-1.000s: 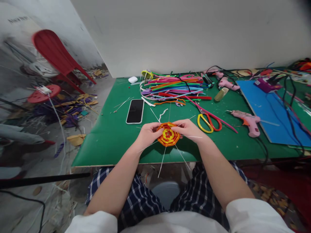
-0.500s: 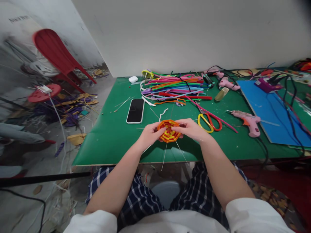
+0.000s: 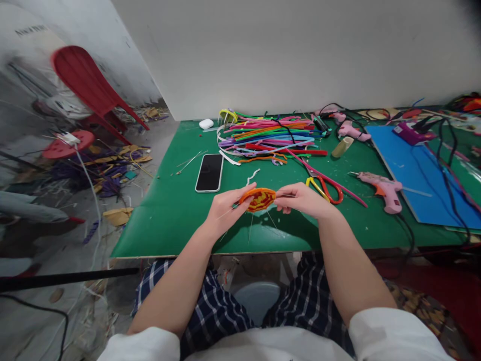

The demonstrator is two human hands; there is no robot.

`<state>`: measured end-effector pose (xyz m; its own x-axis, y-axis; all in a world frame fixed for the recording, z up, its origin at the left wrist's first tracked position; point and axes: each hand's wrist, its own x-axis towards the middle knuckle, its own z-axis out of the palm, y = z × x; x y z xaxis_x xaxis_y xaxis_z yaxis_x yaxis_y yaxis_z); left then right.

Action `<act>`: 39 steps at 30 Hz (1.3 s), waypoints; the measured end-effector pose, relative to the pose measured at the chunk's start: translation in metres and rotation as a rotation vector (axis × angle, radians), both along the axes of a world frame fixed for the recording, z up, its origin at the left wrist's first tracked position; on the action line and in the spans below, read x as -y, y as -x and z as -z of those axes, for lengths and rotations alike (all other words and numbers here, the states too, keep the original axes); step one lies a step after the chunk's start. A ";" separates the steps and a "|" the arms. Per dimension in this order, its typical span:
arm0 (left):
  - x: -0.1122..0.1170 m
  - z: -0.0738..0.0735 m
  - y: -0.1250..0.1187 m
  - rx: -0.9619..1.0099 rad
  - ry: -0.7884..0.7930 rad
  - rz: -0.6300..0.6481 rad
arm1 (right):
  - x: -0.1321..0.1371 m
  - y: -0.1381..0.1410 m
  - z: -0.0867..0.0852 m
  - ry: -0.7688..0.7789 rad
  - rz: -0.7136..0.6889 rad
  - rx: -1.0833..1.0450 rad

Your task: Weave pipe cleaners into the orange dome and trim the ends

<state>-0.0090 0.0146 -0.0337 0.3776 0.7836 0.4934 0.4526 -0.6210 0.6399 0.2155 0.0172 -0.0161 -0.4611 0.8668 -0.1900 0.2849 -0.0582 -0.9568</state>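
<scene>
Between my hands, a little above the table, is a small round woven disc [image 3: 259, 200] of orange, red and yellow pipe cleaner. Thin wires stick out from its edge, several of them pointing down toward me. My left hand [image 3: 230, 204] is closed on the disc's left side, thumb on the face and fingers behind. At the right edge, my right hand [image 3: 296, 199] pinches with thumb and fingertips around a wire that leaves the rim. A short white pipe cleaner [image 3: 253, 176] lies on the table just beyond the disc.
On the green table [image 3: 161, 220] lie a phone [image 3: 209, 173], a bundle of coloured pipe cleaners [image 3: 270, 133], scissors [image 3: 330, 189] and a pink glue gun [image 3: 387, 189] with its cord. A blue board [image 3: 421, 180] is at the right, an earbud case [image 3: 206, 123] at the back left.
The disc has tilted, so its face shows as a narrower oval. My right hand has shifted from the disc's face out to its right edge, and my left hand has turned with it.
</scene>
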 end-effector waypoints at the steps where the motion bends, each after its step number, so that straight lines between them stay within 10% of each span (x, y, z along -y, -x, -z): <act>1: 0.001 -0.001 0.001 -0.005 -0.040 0.005 | 0.001 -0.001 -0.001 0.013 -0.004 -0.010; 12: 0.015 -0.021 0.007 -0.200 -0.359 0.147 | 0.009 -0.004 -0.009 0.058 -0.005 -0.203; 21: -0.015 -0.013 0.034 -0.263 -0.046 -0.058 | -0.002 -0.004 0.005 -0.130 0.215 -0.210; 39: -0.003 -0.018 0.012 -0.309 0.148 0.152 | -0.004 0.003 0.013 -0.187 0.100 -0.121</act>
<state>-0.0207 0.0171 -0.0161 0.6087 0.7614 0.2233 0.5482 -0.6070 0.5753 0.2125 0.0212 -0.0288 -0.3804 0.9244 0.0292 0.1694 0.1006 -0.9804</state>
